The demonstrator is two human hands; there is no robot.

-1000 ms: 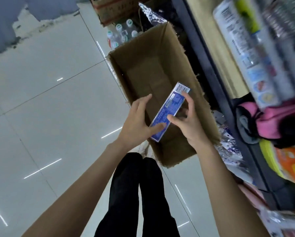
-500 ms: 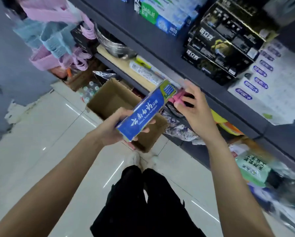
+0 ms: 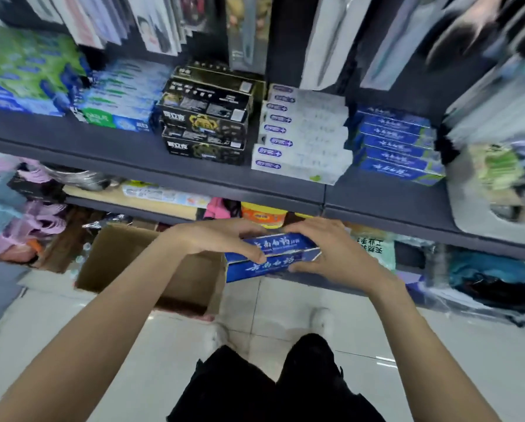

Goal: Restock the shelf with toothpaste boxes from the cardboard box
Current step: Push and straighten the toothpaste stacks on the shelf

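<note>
A blue toothpaste box (image 3: 273, 258) with white lettering lies flat between both my hands at waist height, in front of the shelving. My left hand (image 3: 221, 239) grips its left end from above. My right hand (image 3: 331, 248) holds its right end. The brown cardboard box (image 3: 115, 254) stands open on the floor down to the left, below my left forearm. On the grey shelf (image 3: 194, 175) above sits a stack of matching blue toothpaste boxes (image 3: 398, 144) at the right.
White toothpaste boxes (image 3: 303, 135), black boxes (image 3: 206, 123) and green-blue boxes (image 3: 115, 99) fill the same shelf to the left. Lower shelves hold an orange tub (image 3: 264, 214) and packets. Pink and blue hangers (image 3: 17, 208) hang at the left. White floor tiles lie below.
The view has swung up from the cardboard box to the shelf. The toothpaste box has turned level, and my right hand has come back onto its right end.
</note>
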